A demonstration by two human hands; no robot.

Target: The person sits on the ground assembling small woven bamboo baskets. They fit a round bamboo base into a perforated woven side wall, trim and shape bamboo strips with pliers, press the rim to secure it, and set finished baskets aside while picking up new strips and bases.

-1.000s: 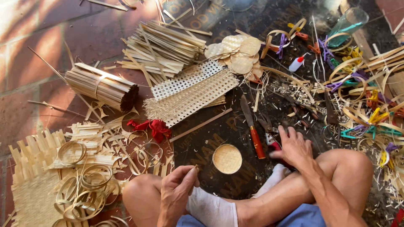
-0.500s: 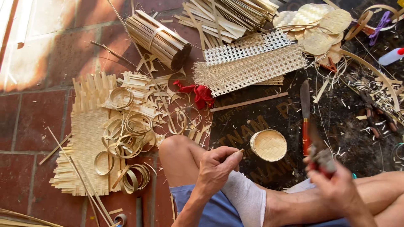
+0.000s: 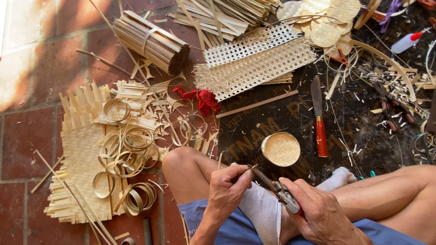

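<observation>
Right hand (image 3: 320, 213) now back from floor tools, clenched on pliers (image 3: 277, 190) whose tip meets thin strip (image 3: 243, 171) pinched by left hand (image 3: 229, 190), over knee, trimming apparently underway.

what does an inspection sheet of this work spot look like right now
surface: red tile floor with a dark printed mat on it
job's things: pliers in the right hand, tips at a thin strip pinched by the left hand
clutter: small round woven lid, red-handled knife, bundle of sticks, woven mesh panels, bamboo rings, shavings, red cloth
grippers: both hands closed on what they hold
cables: nothing seen
surroundings: glue bottle, woven discs
</observation>
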